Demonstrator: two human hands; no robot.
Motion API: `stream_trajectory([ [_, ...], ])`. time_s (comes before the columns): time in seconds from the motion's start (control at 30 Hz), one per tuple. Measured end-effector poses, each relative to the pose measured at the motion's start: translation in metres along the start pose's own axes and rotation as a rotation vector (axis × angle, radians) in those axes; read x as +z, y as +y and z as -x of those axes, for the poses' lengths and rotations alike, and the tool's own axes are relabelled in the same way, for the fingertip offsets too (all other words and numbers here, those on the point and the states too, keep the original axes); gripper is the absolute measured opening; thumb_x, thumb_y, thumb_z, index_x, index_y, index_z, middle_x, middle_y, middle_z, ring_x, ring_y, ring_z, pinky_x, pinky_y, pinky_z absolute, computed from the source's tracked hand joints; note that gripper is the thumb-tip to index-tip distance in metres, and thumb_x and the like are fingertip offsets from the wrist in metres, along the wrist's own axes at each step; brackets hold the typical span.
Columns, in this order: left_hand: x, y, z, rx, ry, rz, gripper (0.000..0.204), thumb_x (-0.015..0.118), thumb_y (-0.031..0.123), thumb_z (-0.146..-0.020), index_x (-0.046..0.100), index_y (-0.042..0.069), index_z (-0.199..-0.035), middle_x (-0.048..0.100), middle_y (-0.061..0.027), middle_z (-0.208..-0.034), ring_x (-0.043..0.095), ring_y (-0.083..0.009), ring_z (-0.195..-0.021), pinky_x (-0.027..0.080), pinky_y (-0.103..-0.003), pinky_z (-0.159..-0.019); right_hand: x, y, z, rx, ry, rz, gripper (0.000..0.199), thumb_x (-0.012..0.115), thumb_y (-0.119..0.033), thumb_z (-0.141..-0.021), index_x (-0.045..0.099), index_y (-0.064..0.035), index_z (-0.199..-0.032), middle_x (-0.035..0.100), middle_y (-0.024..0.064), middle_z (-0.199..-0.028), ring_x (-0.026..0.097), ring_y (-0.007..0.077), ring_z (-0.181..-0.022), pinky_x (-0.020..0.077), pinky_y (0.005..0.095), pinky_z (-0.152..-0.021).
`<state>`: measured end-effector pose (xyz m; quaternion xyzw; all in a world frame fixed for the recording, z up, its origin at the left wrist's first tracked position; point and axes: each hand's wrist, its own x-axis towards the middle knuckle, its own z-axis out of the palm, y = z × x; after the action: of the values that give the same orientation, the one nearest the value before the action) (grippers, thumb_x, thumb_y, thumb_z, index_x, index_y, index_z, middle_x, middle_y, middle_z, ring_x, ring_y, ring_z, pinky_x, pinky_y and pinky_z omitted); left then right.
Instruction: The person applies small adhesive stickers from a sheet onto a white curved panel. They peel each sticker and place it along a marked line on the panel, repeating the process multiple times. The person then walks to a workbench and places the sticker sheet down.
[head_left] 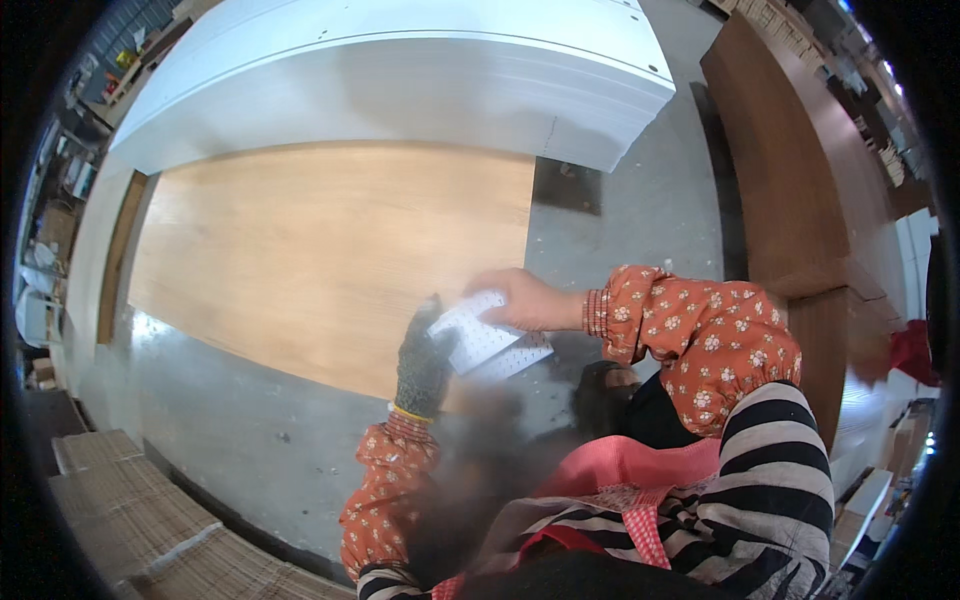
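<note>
Between my two hands are white sheets [470,335] covered in rows of small dark marks; they look like paper or label sheets. One of them [522,357] fans out below the other toward the lower right. My left hand [424,362], in a dark grey knit glove with a yellow cuff edge, closes on their left side. From the right, my bare right hand [525,299] pinches their upper edge. Both hands are over the near right edge of a light wood-grain panel [330,240] lying low in front of me. Orange flowered sleeve covers are on both forearms.
A tall stack of white panels [480,85] stands beyond the wood-grain panel. Brown boards [780,160] are stacked at the right. Flat cardboard [140,500] is piled at the lower left. Grey floor [250,410] shows between them. A narrow wooden edge [122,260] stands at left.
</note>
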<state>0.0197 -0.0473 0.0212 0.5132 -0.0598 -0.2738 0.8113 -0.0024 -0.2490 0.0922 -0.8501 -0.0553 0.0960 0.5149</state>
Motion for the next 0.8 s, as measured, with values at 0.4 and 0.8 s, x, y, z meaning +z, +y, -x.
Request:
stream_trajectory([
  [0.4, 0.022, 0.046, -0.01, 0.176, -0.105, -0.625, 0.033, 0.053, 0.0, -0.086, 0.053, -0.002, -0.119, 0.053, -0.0128, -0.124, 0.052, -0.0201, -0.11, 0.043, -0.031, -0.093, -0.011, 0.011, 0.009, -0.12, 0.122, -0.165, 0.034, 0.062, -0.01, -0.074, 0.06, -0.0015, -0.108, 0.064, 0.0138, -0.098, 0.062, 0.0193, -0.089, 0.0479, 0.0305, -0.08],
  [0.8, 0.002, 0.057, -0.016, 0.164, -0.128, -0.486, 0.027, 0.054, -0.002, -0.083, 0.058, 0.002, -0.109, 0.056, -0.016, -0.118, 0.055, -0.0289, -0.108, 0.046, -0.035, -0.09, 0.001, 0.005, 0.001, -0.089, 0.133, -0.308, 0.036, 0.065, -0.014, -0.074, 0.059, -0.0004, -0.107, 0.063, 0.0153, -0.098, 0.06, 0.021, -0.091, 0.046, 0.0317, -0.083],
])
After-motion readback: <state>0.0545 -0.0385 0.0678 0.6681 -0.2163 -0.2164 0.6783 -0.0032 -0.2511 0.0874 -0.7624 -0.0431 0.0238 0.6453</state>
